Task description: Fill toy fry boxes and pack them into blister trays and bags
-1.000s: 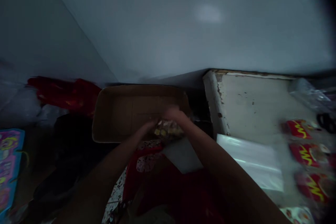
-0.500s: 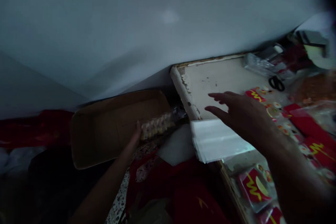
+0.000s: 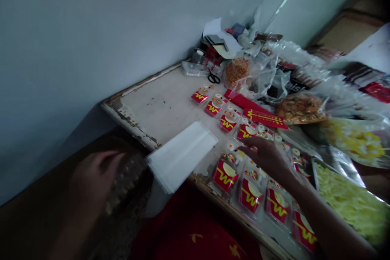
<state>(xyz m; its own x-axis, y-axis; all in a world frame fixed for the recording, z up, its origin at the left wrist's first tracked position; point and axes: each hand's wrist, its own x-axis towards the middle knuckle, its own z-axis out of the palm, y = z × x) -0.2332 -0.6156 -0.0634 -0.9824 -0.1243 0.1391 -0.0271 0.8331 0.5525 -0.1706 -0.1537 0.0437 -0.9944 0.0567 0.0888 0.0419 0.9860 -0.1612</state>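
My left hand (image 3: 96, 176) is smeared by motion over the dim floor area left of the table, beside a clear ridged plastic pack (image 3: 123, 183). Whether its fingers hold anything is not visible. My right hand (image 3: 265, 156) reaches over the table with fingers stretched out, and nothing shows between them. Its fingertips are close to the clear packs with red and yellow cards, such as this small pack (image 3: 246, 130). Nearer the front edge lie several larger red packs, one of them a red pack (image 3: 225, 174). A stack of white sheets (image 3: 183, 156) overhangs the table's left corner.
The worn white table (image 3: 146, 101) stands against the wall. Black scissors (image 3: 213, 77) and a clear plastic tray (image 3: 195, 69) lie at the back. Bags of orange snacks (image 3: 301, 107) and yellow pieces (image 3: 353, 138) crowd the right, above a tray of pale yellow pieces (image 3: 350, 203).
The view has swung right, showing more of the table. My right hand has moved from near the white sheets to the red packs. My left hand has come away from the ridged plastic pack.
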